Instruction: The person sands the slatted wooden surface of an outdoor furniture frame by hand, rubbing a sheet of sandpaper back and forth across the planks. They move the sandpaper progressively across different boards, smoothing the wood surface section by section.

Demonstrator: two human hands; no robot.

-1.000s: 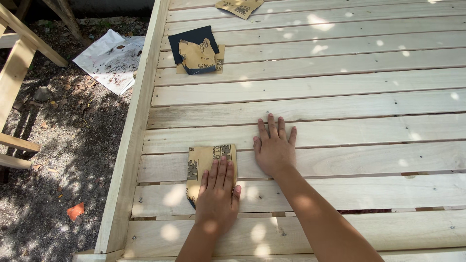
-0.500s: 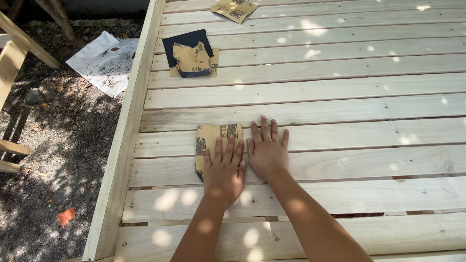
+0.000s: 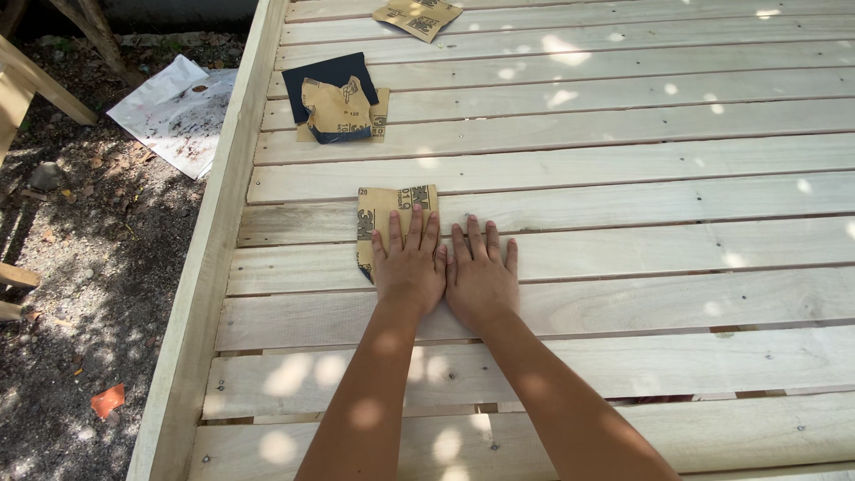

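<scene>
Surface: a slatted platform [image 3: 623, 160] of pale planks laid side by side, with narrow gaps and small screw heads.
Edge: a long pale beam [image 3: 209, 294] runs down its left side.
Ground: bare dark soil [image 3: 80, 294] with pebbles and dry leaves lies left of the platform.
Litter: a crumpled white sheet [image 3: 174, 111] and an orange scrap [image 3: 107, 401] lie on the soil.
Timber: pale wooden pieces [image 3: 40, 80] stand at the far left.
Light: dappled sun falls in patches.
</scene>
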